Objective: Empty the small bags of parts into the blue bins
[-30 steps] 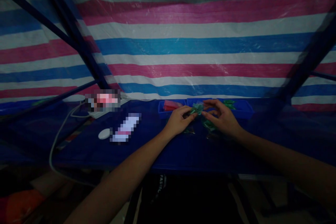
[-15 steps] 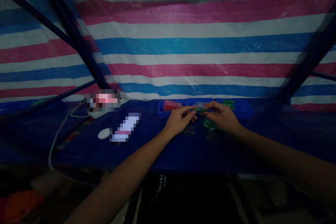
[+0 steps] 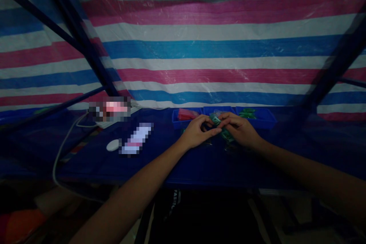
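Observation:
Between the fingers of both hands is a small green packet [image 3: 215,119], tilted, its details blurred in the dim light. My left hand [image 3: 197,131] pinches it from the left, its thumb stretched across toward the right fingers. From the other side my right hand [image 3: 241,129] grips the packet with thumb and fingertips. Under the right fingers more green packets [image 3: 227,135] lie on the blue table [image 3: 200,167], partly covered by the hand. Just behind the hands stand blue trays [image 3: 265,117] with red packets [image 3: 187,114], clear plastic pieces and green packets [image 3: 247,113].
To the left lie a phone [image 3: 137,139], blurred out, and a round white object [image 3: 113,145]. Behind them are a white power strip [image 3: 114,122] and a cable [image 3: 58,156]. Blue posts [image 3: 328,65] and a striped sheet [image 3: 214,49] stand beyond the table.
The green packet has turned from lying level to a steeper tilt between the hands. My left thumb has moved right, toward the right fingertips.

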The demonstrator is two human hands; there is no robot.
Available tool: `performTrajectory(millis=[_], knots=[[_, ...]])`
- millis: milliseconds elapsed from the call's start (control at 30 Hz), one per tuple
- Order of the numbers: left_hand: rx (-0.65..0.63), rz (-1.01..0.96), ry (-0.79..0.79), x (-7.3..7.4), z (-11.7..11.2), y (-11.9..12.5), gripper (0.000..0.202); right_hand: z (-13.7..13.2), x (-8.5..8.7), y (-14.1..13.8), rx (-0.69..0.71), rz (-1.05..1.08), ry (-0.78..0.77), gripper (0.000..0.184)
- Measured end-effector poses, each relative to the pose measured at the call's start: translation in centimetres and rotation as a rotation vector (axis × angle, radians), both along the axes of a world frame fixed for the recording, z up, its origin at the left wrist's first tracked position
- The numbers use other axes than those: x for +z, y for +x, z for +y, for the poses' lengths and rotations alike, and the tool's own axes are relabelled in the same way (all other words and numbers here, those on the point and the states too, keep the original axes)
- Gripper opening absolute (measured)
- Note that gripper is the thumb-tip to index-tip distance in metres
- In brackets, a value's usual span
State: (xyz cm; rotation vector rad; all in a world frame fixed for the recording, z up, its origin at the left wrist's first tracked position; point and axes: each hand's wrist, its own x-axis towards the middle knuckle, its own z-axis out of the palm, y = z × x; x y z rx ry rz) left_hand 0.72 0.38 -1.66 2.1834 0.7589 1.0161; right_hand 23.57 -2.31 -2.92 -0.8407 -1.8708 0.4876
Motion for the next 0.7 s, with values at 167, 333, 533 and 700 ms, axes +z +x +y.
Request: performTrajectory(millis=[167, 333, 533, 700], knots=[[0.009, -0.007, 0.067, 0.4, -0.3, 0.0, 0.034, -0.2, 0.4, 0.1, 0.074, 0.124, -0.178, 0.021], [-0.007, 0.016, 0.110, 0.1, 0.2, -0.2, 0.026, -0.1, 0.3, -0.2, 0.081, 0.213, -0.290, 0.016], [0.023, 0.079, 0.190, -0.4, 1.0, -0.2, 0.011, 0.0, 0.1, -0.4, 0.118, 0.148, -0.288, 0.015], [0.040, 0.071, 0.204, -0.3, 1.0, -0.2, 0.017, 0.2, -0.1, -0.4, -0.068, 0.144, -0.158, 0.030]])
